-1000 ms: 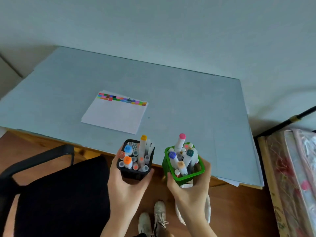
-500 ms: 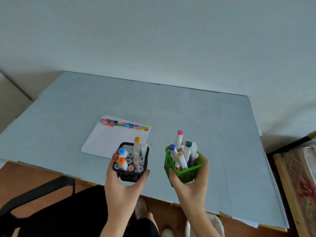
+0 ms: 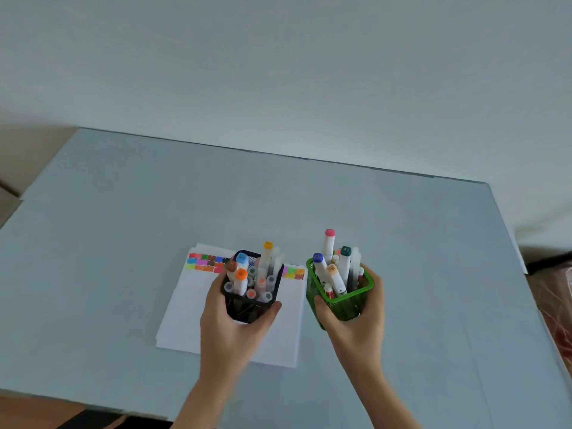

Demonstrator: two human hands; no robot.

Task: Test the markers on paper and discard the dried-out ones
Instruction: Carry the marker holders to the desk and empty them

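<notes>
My left hand grips a black mesh pen cup packed with several capped markers. It hovers over a stack of white paper whose top edge carries rows of coloured test swatches. In my right hand is a green mesh pen cup, just right of the paper, with several more markers; a pink-capped marker stands tallest. Both cups are upright and above the grey desk.
The desk's back edge meets a pale wall. A patterned fabric surface lies past the desk's right edge. A dark chair part shows below the front edge at bottom left.
Both hands carried the cups forward from the desk's front edge to over the middle of it. The black cup now covers part of the paper. The view tilted up, hiding the floor and chair.
</notes>
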